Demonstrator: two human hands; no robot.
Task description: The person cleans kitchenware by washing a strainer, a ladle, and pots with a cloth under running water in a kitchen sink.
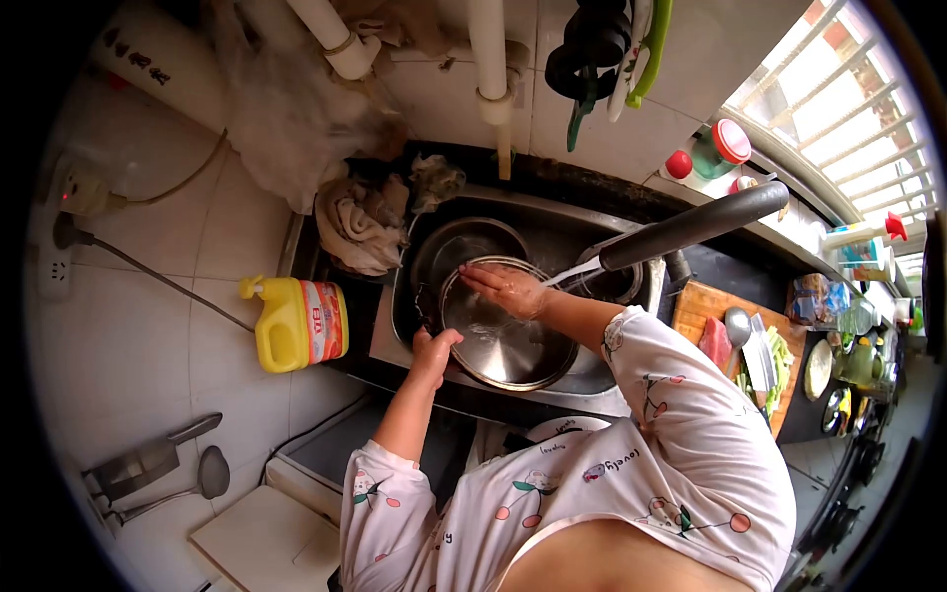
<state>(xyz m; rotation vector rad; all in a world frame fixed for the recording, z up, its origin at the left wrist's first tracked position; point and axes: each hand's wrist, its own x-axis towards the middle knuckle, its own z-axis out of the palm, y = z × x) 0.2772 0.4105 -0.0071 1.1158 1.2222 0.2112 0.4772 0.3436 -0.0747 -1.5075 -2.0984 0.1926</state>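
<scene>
A round, shiny stainless steel basin (508,360) is tilted over the sink (602,400). My left hand (434,357) grips its left rim, thumb showing and the other fingers partly hidden. Flat against the basin's upper inner side lies my right hand (505,288), wet, fingers stretched out and close together. A white stream of water (574,272) runs from the faucet with a long grey sleeve (695,225) toward my right wrist. Behind the basin, another round metal vessel (469,235) sits in the sink.
A yellow detergent jug (286,326) stands left of the sink, near crumpled cloths (360,227). On the right, a wooden cutting board (695,308) holds red meat (714,342), a ladle, a cleaver (758,357) and cut greens (779,365). Jars line the windowsill.
</scene>
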